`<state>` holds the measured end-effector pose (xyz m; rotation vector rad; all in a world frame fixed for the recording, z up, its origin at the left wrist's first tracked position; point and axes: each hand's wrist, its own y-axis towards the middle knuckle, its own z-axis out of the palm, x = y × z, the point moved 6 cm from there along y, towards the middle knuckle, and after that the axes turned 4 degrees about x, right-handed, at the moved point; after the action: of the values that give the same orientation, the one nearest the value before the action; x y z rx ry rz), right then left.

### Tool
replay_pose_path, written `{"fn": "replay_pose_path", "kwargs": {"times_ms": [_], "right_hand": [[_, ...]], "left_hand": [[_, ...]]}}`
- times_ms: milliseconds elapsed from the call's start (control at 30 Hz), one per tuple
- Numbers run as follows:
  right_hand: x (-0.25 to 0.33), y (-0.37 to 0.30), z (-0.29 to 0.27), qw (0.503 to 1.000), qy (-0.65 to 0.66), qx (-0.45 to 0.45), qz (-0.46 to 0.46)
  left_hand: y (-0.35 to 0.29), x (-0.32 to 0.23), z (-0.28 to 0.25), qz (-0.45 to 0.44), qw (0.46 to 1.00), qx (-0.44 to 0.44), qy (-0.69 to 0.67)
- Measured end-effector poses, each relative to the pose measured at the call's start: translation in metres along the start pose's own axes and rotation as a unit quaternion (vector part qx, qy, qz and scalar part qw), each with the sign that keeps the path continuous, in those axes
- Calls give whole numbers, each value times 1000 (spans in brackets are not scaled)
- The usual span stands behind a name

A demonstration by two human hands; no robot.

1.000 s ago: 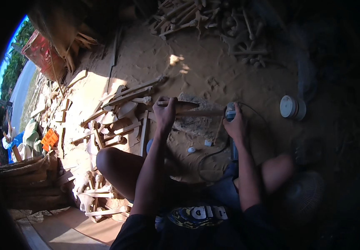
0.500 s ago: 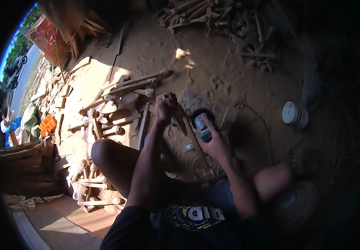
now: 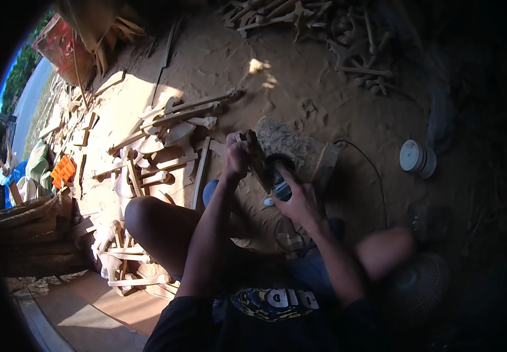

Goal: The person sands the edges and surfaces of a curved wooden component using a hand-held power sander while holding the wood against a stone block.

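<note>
My left hand (image 3: 239,154) is closed round the upper end of a long, narrow brown piece (image 3: 258,170) that looks like wood. My right hand (image 3: 301,205) grips a hand-held grinder (image 3: 282,188) with a dark blue-green body and a round black head. The grinder's head is close against the right side of the piece; whether they touch I cannot tell. Just beyond both hands lies a rough, greyish block (image 3: 285,141), its top dusty. Below the grinder, a small white round thing (image 3: 268,202) rests on the ground.
Pale long pieces with knobbed ends (image 3: 186,114) lie heaped on my left, with a smaller heap (image 3: 127,258) beside my knee. More heaps (image 3: 283,17) sit far off. A black cord (image 3: 371,167) curves on the right, near a white tub (image 3: 412,157). A fan (image 3: 423,284) stands lower right.
My right hand and the grinder have shifted left and tilted, closer to the held piece. My left hand has moved slightly right, and the piece's angle has changed.
</note>
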<state>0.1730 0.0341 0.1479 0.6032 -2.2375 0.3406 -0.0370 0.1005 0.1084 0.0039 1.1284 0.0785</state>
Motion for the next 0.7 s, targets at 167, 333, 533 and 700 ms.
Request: {"fn": "replay_pose_path", "kwargs": {"times_ms": [167,333,533,700], "right_hand": [[-5,7,7,999,-35,27,32],[-3,10,6,997,-61,31,42],[4,5,-1,997,-49,21,49],[13,-16,-4,976,-192,68,76]], "left_hand": [[-3,-1,2,0,1000,19,19],[-4,12,-1,-13,1000,11,11],[-3,14,5,-31,999,5,14],[-5,5,2,-4,999,17,44]]}}
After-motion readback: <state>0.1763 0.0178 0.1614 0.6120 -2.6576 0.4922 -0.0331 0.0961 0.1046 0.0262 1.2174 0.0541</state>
